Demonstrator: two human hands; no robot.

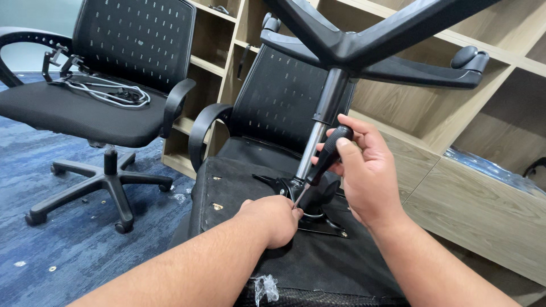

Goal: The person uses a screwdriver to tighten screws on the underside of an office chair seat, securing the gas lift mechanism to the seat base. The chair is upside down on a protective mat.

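Note:
An upturned black chair seat point(239, 187) lies in front of me, its gas cylinder point(318, 131) and star base point(364, 45) sticking up. My right hand point(367, 170) grips the black handle of a screwdriver point(330, 153), whose shaft slants down to the metal mounting plate point(324, 224) under the seat. My left hand point(273, 219) rests closed on the seat bottom at the screwdriver's tip, fingers pinched near the tip; whatever they hold is hidden.
A second office chair point(102, 102) stands at the left on blue carpet point(74, 239) with a coiled cable and metal parts on its seat. Wooden shelving point(455, 142) runs behind. Small screws and plastic scraps lie on the carpet.

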